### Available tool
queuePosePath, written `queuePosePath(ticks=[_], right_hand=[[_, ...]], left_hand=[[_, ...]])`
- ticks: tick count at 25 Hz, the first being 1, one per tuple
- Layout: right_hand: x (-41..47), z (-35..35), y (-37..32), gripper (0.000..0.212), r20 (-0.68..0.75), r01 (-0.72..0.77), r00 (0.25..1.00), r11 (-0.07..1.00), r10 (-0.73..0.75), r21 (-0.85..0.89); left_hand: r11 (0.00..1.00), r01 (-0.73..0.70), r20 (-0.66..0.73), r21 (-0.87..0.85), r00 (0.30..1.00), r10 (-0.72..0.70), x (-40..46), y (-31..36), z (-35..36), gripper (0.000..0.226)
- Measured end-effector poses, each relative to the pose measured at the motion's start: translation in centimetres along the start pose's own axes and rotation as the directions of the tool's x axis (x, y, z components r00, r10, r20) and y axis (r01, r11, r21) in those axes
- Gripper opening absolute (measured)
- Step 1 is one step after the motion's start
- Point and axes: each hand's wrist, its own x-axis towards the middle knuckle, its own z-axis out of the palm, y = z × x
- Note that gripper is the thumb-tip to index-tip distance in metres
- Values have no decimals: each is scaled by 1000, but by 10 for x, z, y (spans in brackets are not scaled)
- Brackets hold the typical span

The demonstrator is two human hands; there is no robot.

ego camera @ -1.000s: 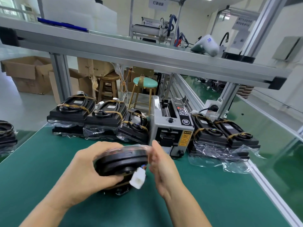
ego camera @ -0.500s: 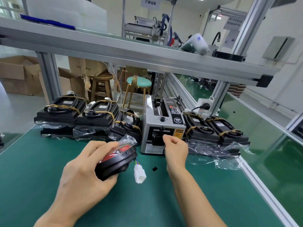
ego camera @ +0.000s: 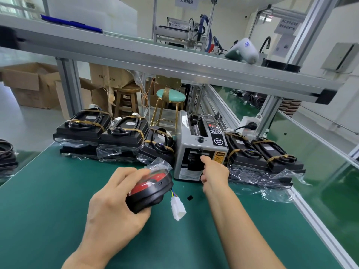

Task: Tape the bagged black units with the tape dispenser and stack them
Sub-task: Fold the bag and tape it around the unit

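My left hand [ego camera: 112, 206] grips a round black unit [ego camera: 153, 191] with a red face, wrapped in a clear bag, held just above the green mat. Its white connector [ego camera: 177, 210] hangs on coloured wires to the right. My right hand [ego camera: 214, 171] is at the front outlet of the grey tape dispenser [ego camera: 202, 140], fingers curled, fingertips in the slot. No tape strip is visible there. Stacks of bagged, taped black units stand left of the dispenser [ego camera: 126, 131] and right of it [ego camera: 262, 154].
A low aluminium shelf beam [ego camera: 174, 63] crosses overhead above the dispenser. A small black scrap [ego camera: 190, 197] lies on the green mat [ego camera: 48, 200]. The aluminium table rail [ego camera: 310, 216] runs along the right. Another black unit [ego camera: 6, 154] sits at the far left edge.
My right hand left the unit and reached to the dispenser's outlet, where it stays. My left hand lowered and turned the unit so its red face shows.
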Motion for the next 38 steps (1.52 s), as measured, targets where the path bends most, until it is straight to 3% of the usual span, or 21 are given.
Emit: queuePosePath(ticks=[2,4,7,11,23,30,38], right_hand=[[-23,-13,-4,20,262,85,961,996,-84,8],[-54,-23,-3,13,534,195,830,981,-164,-3],[-93,-29,4,7,724,234,664,971,-189,39],[-108,-28,7,9,714,262,658,961,-241,83],[-115,-26,17,21,670,334,702,942,-241,-11],[-115,-23,23,19,639,411,705,912,-306,-16],[-119,-19,26,33,575,556,700,828,-424,-67]], left_hand=[[995,77,-36,-67,996,-80,2,-1,0,60],[985,140,-51,-104,988,-146,4,-2,1,66],[985,141,-53,-100,988,-147,0,2,4,69],[988,131,-65,-81,989,-136,-5,6,7,68],[986,150,-89,-76,984,-157,-9,13,13,66],[983,166,-95,-82,980,-174,-8,14,12,65],[984,160,-93,-78,982,-167,-8,14,12,66]])
